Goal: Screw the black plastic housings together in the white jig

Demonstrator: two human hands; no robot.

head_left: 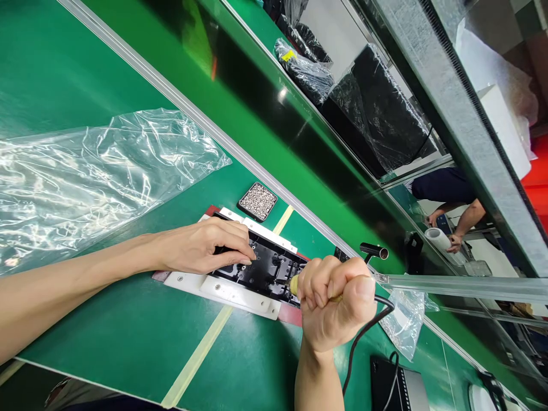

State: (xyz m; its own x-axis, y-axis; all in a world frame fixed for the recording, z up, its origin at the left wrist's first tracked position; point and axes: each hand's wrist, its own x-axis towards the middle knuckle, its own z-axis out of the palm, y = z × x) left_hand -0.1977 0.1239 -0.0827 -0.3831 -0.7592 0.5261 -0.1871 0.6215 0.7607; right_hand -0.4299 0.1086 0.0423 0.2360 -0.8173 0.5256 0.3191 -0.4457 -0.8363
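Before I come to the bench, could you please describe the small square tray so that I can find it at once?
Along the green bench runs a diagonal metal rail. Just below this rail in the picture, above the white fixture, lies the tray. It is black-edged and full of small shiny pieces, unlike the clear plastic to its left.

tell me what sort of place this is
Probably a factory assembly area: the right hand grips a corded tool, a black part sits in a white jig, and wrapped items lie beyond.
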